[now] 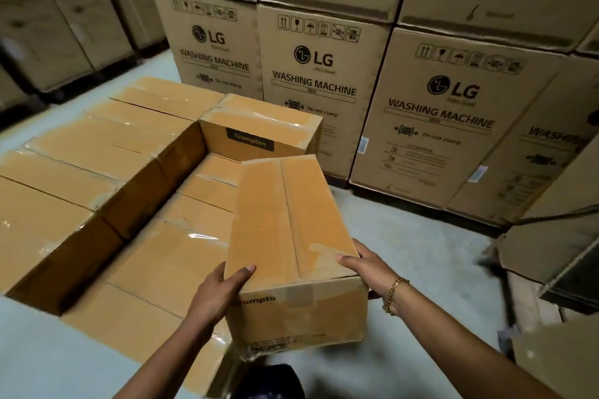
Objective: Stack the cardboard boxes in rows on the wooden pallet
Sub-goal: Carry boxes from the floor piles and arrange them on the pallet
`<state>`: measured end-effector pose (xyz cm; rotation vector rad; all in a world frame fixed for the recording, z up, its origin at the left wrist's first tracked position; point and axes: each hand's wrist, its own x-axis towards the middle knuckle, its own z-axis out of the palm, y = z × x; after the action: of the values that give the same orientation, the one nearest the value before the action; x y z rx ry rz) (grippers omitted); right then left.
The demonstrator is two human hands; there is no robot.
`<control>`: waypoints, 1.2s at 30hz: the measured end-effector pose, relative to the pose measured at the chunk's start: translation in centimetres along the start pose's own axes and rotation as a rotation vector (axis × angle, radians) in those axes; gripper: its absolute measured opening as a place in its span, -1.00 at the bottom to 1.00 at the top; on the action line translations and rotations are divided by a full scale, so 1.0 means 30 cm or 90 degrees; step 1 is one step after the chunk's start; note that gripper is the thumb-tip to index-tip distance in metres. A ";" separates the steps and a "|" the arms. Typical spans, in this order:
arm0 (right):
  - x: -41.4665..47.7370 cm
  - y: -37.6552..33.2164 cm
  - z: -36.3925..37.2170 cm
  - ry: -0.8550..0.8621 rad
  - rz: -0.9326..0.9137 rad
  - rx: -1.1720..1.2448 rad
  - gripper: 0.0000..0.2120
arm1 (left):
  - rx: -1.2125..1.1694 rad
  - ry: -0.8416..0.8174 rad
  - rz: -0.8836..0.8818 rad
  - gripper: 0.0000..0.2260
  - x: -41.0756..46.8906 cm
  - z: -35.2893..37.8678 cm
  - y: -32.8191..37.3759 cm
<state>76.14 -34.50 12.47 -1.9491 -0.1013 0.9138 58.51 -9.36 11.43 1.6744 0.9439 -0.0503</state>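
Held box (291,236): a long taped carton is carried lengthwise away from the camera, its top face tilted toward the lens; a cut-off "Crompto" print is seen on its near end.
Left hand (227,285): it is set at the held box's near left corner, with the thumb laid on the top face; the grip is closed on the carton.
Right hand (366,269): it is set at the held box's near right corner, with the thumb on the top edge; this grip is closed on the carton too.
Arms: both forearms are stretched forward from the bottom edge; a gold bracelet (393,295) is worn on the right wrist, just beside the held box.
Stacked boxes (97,152): they are laid in rows left of the held box, at two heights; the lower layer (181,246) lies below and left of it.
Crompton carton (259,133): it stands just beyond the held box's far end.
Washing machine cartons (317,74): they are piled tall behind the held box.
Floor (405,243): pale ground is seen right of the held box.
Hidden: most fingers of both hands are covered by the held box; the wooden pallet is concealed beneath the stacked boxes; the underside of the held box is unseen, so contact with the lower layer cannot be told.
Hard to make out: cartons far right of the held box are blurred and cut off.
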 end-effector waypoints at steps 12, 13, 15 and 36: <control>0.565 -0.245 -0.264 -0.181 -0.074 -0.172 -0.75 | -0.163 0.183 -0.061 0.01 0.271 0.284 0.107; 0.606 -0.269 -0.280 -0.192 -0.075 -0.182 -0.75 | -0.166 0.197 -0.064 0.06 0.291 0.301 0.129; 0.697 -0.317 -0.307 -0.219 -0.084 -0.201 -0.71 | -0.204 0.222 -0.060 0.04 0.337 0.331 0.165; 1.626 -0.684 -0.553 -0.500 -0.170 -0.405 -0.53 | -0.235 0.438 -0.244 -0.17 0.871 0.787 0.584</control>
<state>127.59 -14.78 6.00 -1.9248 -1.1977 1.5348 96.81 -15.05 4.49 1.1516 1.6669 0.4437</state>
